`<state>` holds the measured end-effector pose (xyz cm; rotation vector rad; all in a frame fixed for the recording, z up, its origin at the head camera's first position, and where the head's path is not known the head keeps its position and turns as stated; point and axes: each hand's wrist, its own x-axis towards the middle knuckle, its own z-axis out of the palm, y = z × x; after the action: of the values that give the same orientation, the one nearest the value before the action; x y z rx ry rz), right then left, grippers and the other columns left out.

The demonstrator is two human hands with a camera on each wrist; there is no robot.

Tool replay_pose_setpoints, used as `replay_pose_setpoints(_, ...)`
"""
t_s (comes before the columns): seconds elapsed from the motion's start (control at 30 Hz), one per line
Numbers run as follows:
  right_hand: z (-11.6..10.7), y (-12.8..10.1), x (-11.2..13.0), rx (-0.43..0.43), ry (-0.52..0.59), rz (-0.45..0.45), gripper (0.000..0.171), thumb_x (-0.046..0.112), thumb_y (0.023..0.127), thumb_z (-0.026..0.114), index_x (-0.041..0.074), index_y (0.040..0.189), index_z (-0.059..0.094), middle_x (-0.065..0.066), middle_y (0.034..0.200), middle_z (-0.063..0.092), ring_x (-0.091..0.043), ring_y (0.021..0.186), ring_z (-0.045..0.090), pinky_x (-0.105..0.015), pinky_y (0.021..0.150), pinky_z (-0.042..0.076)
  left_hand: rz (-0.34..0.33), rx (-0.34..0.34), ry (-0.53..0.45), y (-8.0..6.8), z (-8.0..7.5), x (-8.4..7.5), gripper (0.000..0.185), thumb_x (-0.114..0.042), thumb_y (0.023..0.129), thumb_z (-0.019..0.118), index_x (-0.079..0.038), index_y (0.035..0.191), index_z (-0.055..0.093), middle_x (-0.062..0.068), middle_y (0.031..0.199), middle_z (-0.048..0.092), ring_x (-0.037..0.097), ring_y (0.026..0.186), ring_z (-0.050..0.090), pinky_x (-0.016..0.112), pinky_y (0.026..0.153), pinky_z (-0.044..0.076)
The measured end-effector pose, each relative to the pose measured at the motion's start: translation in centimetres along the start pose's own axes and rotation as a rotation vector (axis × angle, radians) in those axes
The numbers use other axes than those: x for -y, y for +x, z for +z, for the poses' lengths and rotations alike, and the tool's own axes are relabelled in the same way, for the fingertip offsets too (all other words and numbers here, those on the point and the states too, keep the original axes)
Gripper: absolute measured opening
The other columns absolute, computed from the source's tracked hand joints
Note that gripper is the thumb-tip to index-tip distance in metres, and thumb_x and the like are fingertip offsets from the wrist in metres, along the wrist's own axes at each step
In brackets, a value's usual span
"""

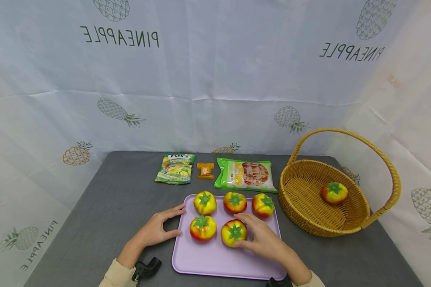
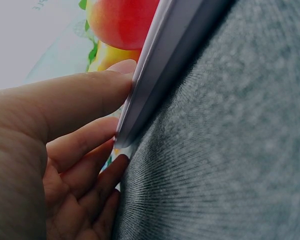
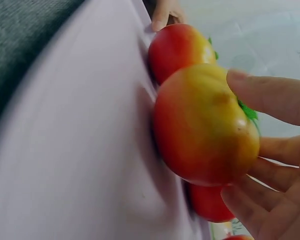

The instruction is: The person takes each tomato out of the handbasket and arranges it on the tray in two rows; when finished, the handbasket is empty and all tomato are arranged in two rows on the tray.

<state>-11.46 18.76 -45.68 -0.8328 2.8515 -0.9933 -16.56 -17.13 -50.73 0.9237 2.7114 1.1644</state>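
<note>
A lilac tray [image 1: 215, 261] lies on the grey table and carries several red-yellow tomatoes with green stems. My right hand [image 1: 245, 231] curls round the front right tomato [image 1: 230, 235], thumb on its far side and fingers on its near side. In the right wrist view the same tomato [image 3: 205, 125] sits on the tray [image 3: 80, 150] between my thumb and fingers [image 3: 285, 97]. My left hand [image 1: 179, 220] lies flat at the tray's left edge. Its straight fingers [image 2: 75, 100] touch the rim [image 2: 165, 60]. Another tomato [image 1: 202, 228] sits just beside that hand.
A wicker basket [image 1: 359, 223] with a tall handle stands right of the tray and holds one tomato [image 1: 334, 192]. Behind the tray lie a green snack bag [image 1: 176, 168], a small orange packet [image 1: 205, 170] and a green-edged food pack [image 1: 246, 174]. A pineapple-print cloth backs the table.
</note>
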Motion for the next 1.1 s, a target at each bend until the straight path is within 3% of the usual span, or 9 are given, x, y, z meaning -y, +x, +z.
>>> replay_pose_setpoints(0.27,-2.0,-0.4,0.5,0.032,0.004,0.07,0.071,0.049,0.08,0.07,0.013,0.136,0.049,-0.002,0.133,0.053,-0.021,0.121,0.053,-0.049,0.098,0.046,0.019,0.006,0.006,0.0,0.0,0.1,0.057,-0.04,0.082,0.071,-0.019,0.133,0.057,-0.001,0.146,0.046,0.027,0.131,0.046,0.051,0.101,0.043)
replay_pose_setpoints(0.47,-5.3,-0.6,-0.1,-0.095,-0.071,0.089,0.067,0.038,0.079,0.075,0.011,0.135,0.05,-0.007,0.133,0.054,-0.03,0.12,0.055,-0.052,0.094,0.047,-0.001,0.013,-0.005,0.0,0.0,0.1,0.058,-0.041,0.081,0.072,-0.021,0.133,0.057,-0.005,0.146,0.045,0.024,0.132,0.045,0.049,0.102,0.042)
replay_pose_setpoints(0.6,-8.0,-0.7,-1.4,-0.176,-0.141,0.083,0.064,0.032,0.081,0.075,0.007,0.134,0.05,-0.013,0.13,0.055,-0.033,0.117,0.055,-0.056,0.091,0.047,-0.006,0.017,-0.004,0.0,-0.1,-0.1,0.057,-0.041,0.081,0.071,-0.021,0.133,0.056,-0.004,0.146,0.045,0.024,0.132,0.045,0.05,0.102,0.042)
replay_pose_setpoints(0.77,-12.3,-1.1,-3.3,-0.219,-0.17,0.179,0.065,0.034,0.086,0.069,0.002,0.137,0.045,-0.02,0.133,0.05,-0.04,0.119,0.048,-0.062,0.093,0.041,-0.002,0.016,-0.01,0.1,0.0,0.0,0.057,-0.04,0.081,0.072,-0.022,0.133,0.056,-0.004,0.147,0.044,0.024,0.133,0.045,0.05,0.102,0.042)
replay_pose_setpoints(1.1,-19.1,-2.0,-8.1,-0.144,-0.184,0.366,0.076,0.041,0.092,0.059,-0.004,0.145,0.029,-0.032,0.142,0.035,-0.052,0.123,0.037,-0.065,0.09,0.035,-0.006,0.013,-0.015,0.1,-0.2,-0.2,0.057,-0.04,0.081,0.072,-0.02,0.132,0.057,-0.003,0.147,0.044,0.025,0.132,0.045,0.05,0.102,0.042)
